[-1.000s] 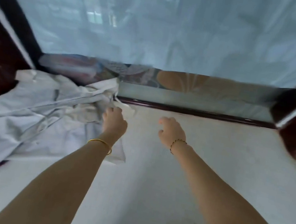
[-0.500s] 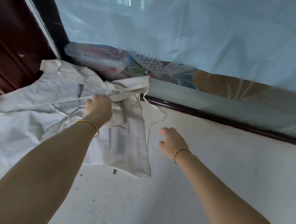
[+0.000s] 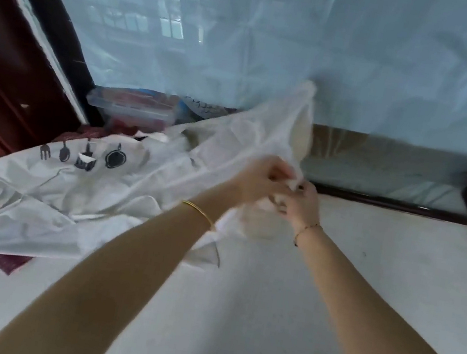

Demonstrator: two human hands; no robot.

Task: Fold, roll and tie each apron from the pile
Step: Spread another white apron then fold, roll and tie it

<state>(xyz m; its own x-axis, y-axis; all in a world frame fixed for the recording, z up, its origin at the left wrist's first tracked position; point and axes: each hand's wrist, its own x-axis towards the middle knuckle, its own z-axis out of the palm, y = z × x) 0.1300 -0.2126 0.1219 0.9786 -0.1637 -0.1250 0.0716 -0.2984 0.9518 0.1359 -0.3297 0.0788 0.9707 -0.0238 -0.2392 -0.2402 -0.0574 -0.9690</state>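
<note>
Pile [image 3: 38, 201]: white aprons heaped on the pale work surface [image 3: 264, 319], left of both hands; kitchen-tool print on top.
Lifted apron [image 3: 241, 138]: raised off the pile's right edge, one corner up against the blue curtain [image 3: 367, 60].
Left hand [image 3: 262, 178]: fingers pinched on the lifted apron.
Right hand [image 3: 301, 204]: touching the left hand, fingers curled into the same cloth.
</note>
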